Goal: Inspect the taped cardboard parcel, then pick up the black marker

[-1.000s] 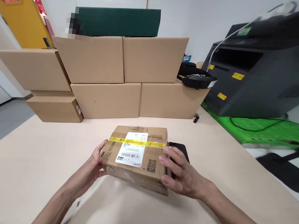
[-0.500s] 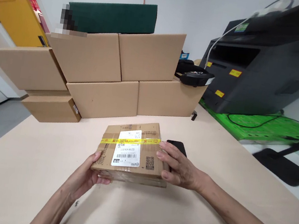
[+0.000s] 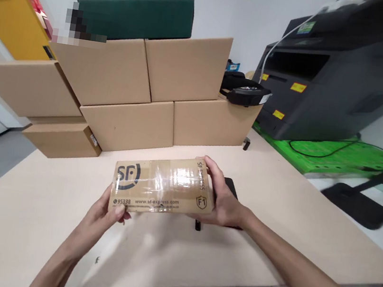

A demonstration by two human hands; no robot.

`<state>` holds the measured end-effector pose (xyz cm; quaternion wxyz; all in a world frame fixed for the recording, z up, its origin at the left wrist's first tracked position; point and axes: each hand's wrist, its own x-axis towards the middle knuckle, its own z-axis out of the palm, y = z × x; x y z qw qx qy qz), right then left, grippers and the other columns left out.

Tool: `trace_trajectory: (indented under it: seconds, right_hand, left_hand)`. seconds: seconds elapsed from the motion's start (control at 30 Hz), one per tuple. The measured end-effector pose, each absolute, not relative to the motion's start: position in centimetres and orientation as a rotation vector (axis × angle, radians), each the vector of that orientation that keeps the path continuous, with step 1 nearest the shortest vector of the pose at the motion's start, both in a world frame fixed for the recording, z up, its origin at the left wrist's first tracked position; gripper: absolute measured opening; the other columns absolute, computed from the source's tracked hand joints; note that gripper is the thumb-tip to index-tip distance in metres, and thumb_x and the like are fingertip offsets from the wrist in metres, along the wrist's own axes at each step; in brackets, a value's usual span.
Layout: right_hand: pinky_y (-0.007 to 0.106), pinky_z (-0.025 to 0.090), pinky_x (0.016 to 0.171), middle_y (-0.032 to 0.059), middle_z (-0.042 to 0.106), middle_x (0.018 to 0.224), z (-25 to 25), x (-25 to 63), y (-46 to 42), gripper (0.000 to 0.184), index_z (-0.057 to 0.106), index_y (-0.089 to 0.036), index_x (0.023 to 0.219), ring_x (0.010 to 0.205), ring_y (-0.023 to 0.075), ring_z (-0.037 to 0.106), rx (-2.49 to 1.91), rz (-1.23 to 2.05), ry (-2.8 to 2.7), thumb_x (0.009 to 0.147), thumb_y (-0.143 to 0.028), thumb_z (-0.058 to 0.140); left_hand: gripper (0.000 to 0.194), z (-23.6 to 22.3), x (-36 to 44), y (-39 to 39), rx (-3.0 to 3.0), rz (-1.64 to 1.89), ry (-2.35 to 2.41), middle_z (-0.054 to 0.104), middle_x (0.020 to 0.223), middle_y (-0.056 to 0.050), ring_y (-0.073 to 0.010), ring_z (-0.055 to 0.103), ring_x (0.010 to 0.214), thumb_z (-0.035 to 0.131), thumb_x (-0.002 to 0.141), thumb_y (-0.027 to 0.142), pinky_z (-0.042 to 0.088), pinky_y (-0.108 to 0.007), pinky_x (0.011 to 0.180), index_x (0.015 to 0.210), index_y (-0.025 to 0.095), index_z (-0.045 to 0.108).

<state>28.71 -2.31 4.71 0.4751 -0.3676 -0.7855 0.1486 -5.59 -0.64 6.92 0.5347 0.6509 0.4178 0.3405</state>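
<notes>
A taped brown cardboard box [image 3: 163,185] is held up above the pale table, one long printed side facing me. Dark "SF" lettering and clear shiny tape show on that side. My left hand [image 3: 103,216] grips its lower left corner, thumb on the front face and fingers partly hidden beneath. Around the right end curls my right hand [image 3: 221,196], its fingers at the upper edge and underside. Behind that hand a flat black object [image 3: 232,188] lies on the table, partly covered. A small black piece [image 3: 198,225] shows just under the box.
Stacked cartons [image 3: 127,124] line the back of the table [image 3: 145,261], with a dark green box [image 3: 138,18] on top. A black headset-like item [image 3: 245,91] rests on the right carton. A dark grey printer [image 3: 293,91] stands on a green pallet [image 3: 305,155] at right.
The box has been tipped and raised, so its labelled face with yellow tape has turned out of view and its long side now faces me. My right hand has shifted around the right end.
</notes>
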Motion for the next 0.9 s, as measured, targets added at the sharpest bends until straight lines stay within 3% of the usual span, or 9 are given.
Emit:
trace_trajectory:
  seconds: [0.17,0.27,0.4,0.53,0.63,0.73,0.8,0.9]
  right_hand:
    - [0.057,0.036,0.118,0.0184,0.026,0.164,3.7,28.7,-0.8,0.125,0.004,-0.029,0.163,0.147,0.0392,0.035,-0.919,0.697,-1.835,0.071,-0.054,0.086]
    - [0.058,0.034,0.118,0.0184,0.029,0.164,2.7,28.7,0.2,0.119,0.006,-0.03,0.162,0.15,0.0376,0.032,-0.941,0.908,-1.737,0.075,-0.06,0.08]
    - [0.057,0.03,0.121,0.0187,0.021,0.169,1.9,28.6,0.4,0.12,0.002,-0.029,0.163,0.155,0.0355,0.023,-0.922,0.971,-1.697,0.077,-0.063,0.079]
    - [0.057,0.035,0.118,0.0185,0.02,0.17,1.6,30.2,-0.8,0.123,0.001,-0.03,0.164,0.156,0.0355,0.022,-0.978,0.947,-1.746,0.076,-0.065,0.079]
    - [0.055,0.046,0.11,0.016,0.039,0.162,1.3,32.5,-2.6,0.082,0.024,-0.031,0.161,0.148,0.0339,0.04,-1.183,0.732,-1.702,0.093,-0.057,0.063]
    - [0.053,0.051,0.104,0.0144,0.063,0.137,0.9,34.1,-4.7,0.044,0.053,-0.026,0.144,0.127,0.0312,0.06,-1.324,0.276,-1.841,0.102,-0.039,0.054]
    - [0.049,0.054,0.095,0.0149,0.069,0.125,0.7,34.1,-5.7,0.034,0.06,-0.021,0.135,0.112,0.0297,0.065,-1.277,0.006,-2.116,0.102,-0.027,0.051]
    - [0.042,0.052,0.078,0.0172,0.068,0.129,0.6,33.0,-6.1,0.037,0.06,-0.016,0.132,0.1,0.0269,0.064,-1.204,-0.218,-2.542,0.101,-0.01,0.041]
  left_hand:
    - [0.053,7.0,-4.7,-0.2,1.655,0.9,1.23,0.067,0.084,-0.007,-0.0228,0.058,0.071,0.064,0.085,0.067,0.05,-0.034,0.064,0.108,0.02,0.071]
    - [0.055,6.5,-4.1,0.6,1.736,0.928,1.288,0.068,0.092,-0.01,-0.0288,0.061,0.084,0.062,0.084,0.07,0.051,-0.037,0.07,0.1,0.02,0.076]
    - [0.054,5.3,-4.0,1.1,1.813,0.891,1.27,0.064,0.127,-0.014,-0.034,0.058,0.112,0.061,0.091,0.059,0.049,-0.041,0.09,0.127,0.021,0.068]
    - [0.071,4.3,-4.3,1.0,1.712,0.852,1.132,0.058,0.141,-0.015,-0.035,0.053,0.129,0.072,0.086,0.05,0.045,-0.042,0.101,0.147,0.023,0.048]
    - [0.088,4.1,-4.4,1.3,1.633,0.895,1.079,0.054,0.146,-0.016,-0.0357,0.046,0.139,0.081,0.079,0.045,0.036,-0.047,0.114,0.152,0.022,0.039]
    - [0.099,4.2,-4.2,2.3,1.586,0.926,1.048,0.051,0.151,-0.016,-0.0353,0.037,0.147,0.086,0.072,0.043,0.026,-0.049,0.121,0.154,0.021,0.035]
    - [0.099,4.2,-4.1,3.1,1.54,0.889,1.005,0.054,0.148,-0.017,-0.037,0.04,0.146,0.087,0.07,0.044,0.032,-0.051,0.119,0.152,0.02,0.037]
    - [0.092,4.1,-3.8,4.3,1.493,0.8,0.938,0.064,0.138,-0.018,-0.0395,0.054,0.134,0.088,0.067,0.046,0.044,-0.051,0.111,0.145,0.018,0.048]
